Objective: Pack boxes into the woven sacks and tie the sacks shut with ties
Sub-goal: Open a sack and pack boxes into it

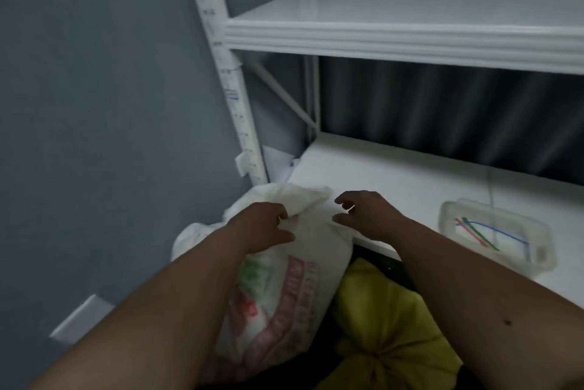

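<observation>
Sack (284,269) was the white woven one with red and green print, leaning against the shelf edge (373,241), its long axis running up and away, gathered mouth pointing toward the shelf. Soft, crinkly cloth, probably bulky with boxes, so the bunched neck looked the best hold. Left hand (262,225) gripped that neck; right hand (366,215) hovered just beside it, fingers loosely curled, holding nothing. Yellow sack (385,336) lay tied alongside, coloured ties (483,231) waited in a clear tray (543,260).

Bare forearms, no sleeves; left hand (265,225) and right hand (368,215) ungloved
</observation>
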